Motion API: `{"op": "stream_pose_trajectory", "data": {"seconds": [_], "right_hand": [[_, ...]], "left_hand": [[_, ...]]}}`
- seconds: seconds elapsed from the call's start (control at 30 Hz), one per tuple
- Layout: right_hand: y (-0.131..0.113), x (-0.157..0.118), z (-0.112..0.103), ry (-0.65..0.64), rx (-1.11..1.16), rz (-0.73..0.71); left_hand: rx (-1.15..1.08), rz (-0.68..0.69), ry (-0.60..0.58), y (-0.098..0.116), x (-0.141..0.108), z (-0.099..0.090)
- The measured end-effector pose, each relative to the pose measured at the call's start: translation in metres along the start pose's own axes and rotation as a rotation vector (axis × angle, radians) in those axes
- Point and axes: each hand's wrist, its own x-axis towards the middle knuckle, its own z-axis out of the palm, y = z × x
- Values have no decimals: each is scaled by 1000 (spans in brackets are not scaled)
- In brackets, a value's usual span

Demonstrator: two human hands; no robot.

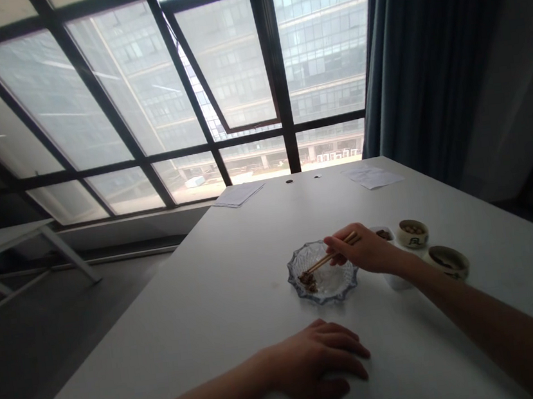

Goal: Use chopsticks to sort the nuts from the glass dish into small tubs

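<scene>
A clear glass dish point(334, 285) with a scalloped rim stands on the white table. My right hand point(363, 249) is closed around a pair of wooden chopsticks point(323, 262) and hangs over the dish's right side. The chopstick tips reach down to a small heap of brown pieces point(308, 281) on the left side of the dish; whether they pinch any is too small to tell. On the tabletop in front of the dish, my left hand point(318, 363) lies palm down with its fingers spread, holding nothing.
Right of the dish are a cream bowl point(418, 240) with round pieces, a second bowl point(456, 272) with dark contents, and white containers point(398, 282) partly hidden by my right hand. Papers point(237, 194) point(374, 177) lie at the far edge of the table point(200, 292), before windows.
</scene>
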Motion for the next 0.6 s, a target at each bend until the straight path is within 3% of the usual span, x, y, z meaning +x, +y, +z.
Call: {"op": "stream_pose_trajectory", "data": {"seconds": [0.1,0.2,0.27,0.47,0.6], "right_hand": [[-5,-1,-2,37,16,17],[-16,-6,-19,68,-1,7],[-24,-13,-38,121,-12,-4],[-34,-42,-107,481,-134,117],[-29,-53,-133,522,-268,171]], "left_hand": [[-4,0,-1,1,0,-1],[-3,4,-1,1,1,-1],[1,1,-3,1,1,-2],[-2,-13,-12,3,1,-3],[-1,-25,-29,4,2,-4]]}}
